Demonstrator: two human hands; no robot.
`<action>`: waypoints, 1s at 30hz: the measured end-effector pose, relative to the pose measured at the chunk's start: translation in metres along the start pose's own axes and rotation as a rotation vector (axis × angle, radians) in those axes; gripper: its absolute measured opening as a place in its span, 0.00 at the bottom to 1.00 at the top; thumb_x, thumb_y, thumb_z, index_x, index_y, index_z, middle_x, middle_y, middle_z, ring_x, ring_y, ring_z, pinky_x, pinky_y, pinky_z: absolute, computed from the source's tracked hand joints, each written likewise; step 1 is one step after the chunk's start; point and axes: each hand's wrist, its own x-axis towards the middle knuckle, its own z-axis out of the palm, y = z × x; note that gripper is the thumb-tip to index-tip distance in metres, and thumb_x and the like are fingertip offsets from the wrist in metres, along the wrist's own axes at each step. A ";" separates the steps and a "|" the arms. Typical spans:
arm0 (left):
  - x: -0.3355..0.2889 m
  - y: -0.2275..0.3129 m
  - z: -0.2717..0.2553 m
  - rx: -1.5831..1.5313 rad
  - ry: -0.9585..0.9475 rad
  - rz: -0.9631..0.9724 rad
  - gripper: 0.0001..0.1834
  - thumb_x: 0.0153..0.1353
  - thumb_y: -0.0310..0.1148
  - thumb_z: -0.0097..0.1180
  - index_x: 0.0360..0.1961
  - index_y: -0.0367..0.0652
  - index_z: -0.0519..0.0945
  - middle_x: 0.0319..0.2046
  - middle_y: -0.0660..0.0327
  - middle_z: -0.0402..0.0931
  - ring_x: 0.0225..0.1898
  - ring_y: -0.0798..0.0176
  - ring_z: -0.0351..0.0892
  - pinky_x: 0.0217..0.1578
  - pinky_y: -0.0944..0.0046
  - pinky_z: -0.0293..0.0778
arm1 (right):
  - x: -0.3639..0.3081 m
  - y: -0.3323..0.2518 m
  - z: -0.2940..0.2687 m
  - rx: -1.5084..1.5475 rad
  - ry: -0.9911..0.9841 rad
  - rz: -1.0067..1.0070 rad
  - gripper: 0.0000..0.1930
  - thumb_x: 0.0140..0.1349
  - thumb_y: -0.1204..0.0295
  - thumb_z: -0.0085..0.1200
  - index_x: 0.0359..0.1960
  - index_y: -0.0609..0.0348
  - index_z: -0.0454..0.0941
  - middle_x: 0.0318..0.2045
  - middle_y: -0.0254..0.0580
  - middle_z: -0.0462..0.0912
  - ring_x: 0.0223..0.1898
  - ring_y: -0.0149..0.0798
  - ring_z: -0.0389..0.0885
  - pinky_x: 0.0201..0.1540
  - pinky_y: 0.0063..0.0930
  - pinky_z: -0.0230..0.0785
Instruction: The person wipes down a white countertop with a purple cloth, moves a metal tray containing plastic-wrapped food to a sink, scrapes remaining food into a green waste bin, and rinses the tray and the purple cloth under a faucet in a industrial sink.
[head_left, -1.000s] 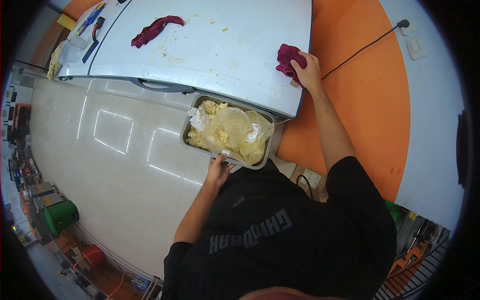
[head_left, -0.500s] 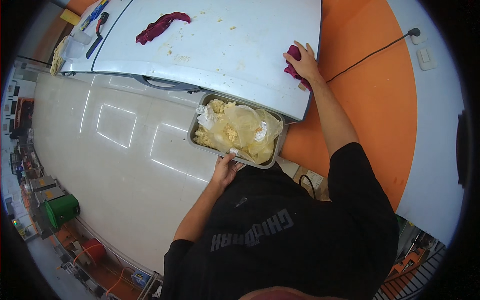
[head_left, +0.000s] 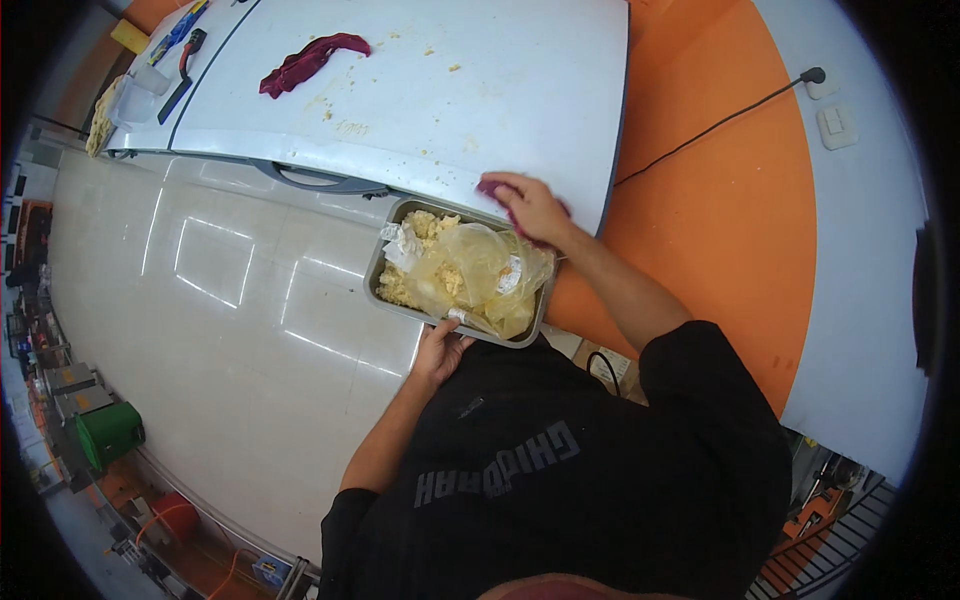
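Note:
My left hand (head_left: 441, 356) grips the near rim of a grey tray (head_left: 540, 312), thumb on top. The tray sits against the table's front edge, holding pale yellow crumbs (head_left: 398, 288), crumpled clear plastic bags (head_left: 475, 255) and white paper scraps (head_left: 403, 247). My right hand (head_left: 532, 208) is closed over a bunched maroon cloth (head_left: 489, 187), pressing it at the front edge of the white tabletop (head_left: 430, 120), just behind the tray. Part of the cloth is hidden under the palm. Yellow crumbs lie scattered on the tabletop.
Another maroon cloth (head_left: 315, 65) lies farther back on the table. At the far left are a black-and-red tool (head_left: 183, 78), a clear container (head_left: 135, 103) and a yellow sponge (head_left: 129, 37). A black cable (head_left: 712, 125) runs along the orange wall; cardboard boxes (head_left: 607, 366) sit below the tray.
My right hand has swept the maroon cloth from the table's right side leftward and nearer, up to the tray's back edge. My left hand keeps hold of the tray.

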 end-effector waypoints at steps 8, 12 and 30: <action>-0.003 0.005 0.000 -0.001 -0.005 0.032 0.22 0.63 0.23 0.50 0.58 0.35 0.64 0.51 0.51 0.72 0.51 0.50 0.78 0.45 0.53 0.84 | 0.021 -0.019 -0.068 0.765 0.403 0.074 0.13 0.71 0.73 0.47 0.53 0.61 0.76 0.46 0.39 0.80 0.46 0.32 0.79 0.49 0.26 0.74; -0.001 0.004 0.002 -0.029 0.034 0.018 0.22 0.62 0.23 0.50 0.58 0.35 0.64 0.51 0.51 0.72 0.51 0.50 0.78 0.45 0.52 0.84 | 0.032 -0.033 -0.125 0.811 0.562 0.043 0.15 0.71 0.70 0.47 0.57 0.58 0.73 0.47 0.41 0.80 0.47 0.35 0.80 0.46 0.31 0.77; -0.001 0.000 -0.004 -0.033 0.008 0.056 0.29 0.62 0.22 0.49 0.63 0.43 0.56 0.56 0.54 0.68 0.53 0.51 0.76 0.47 0.48 0.83 | 0.022 -0.006 -0.003 0.083 0.010 -0.019 0.13 0.68 0.73 0.49 0.53 0.59 0.74 0.41 0.41 0.82 0.42 0.30 0.79 0.49 0.26 0.71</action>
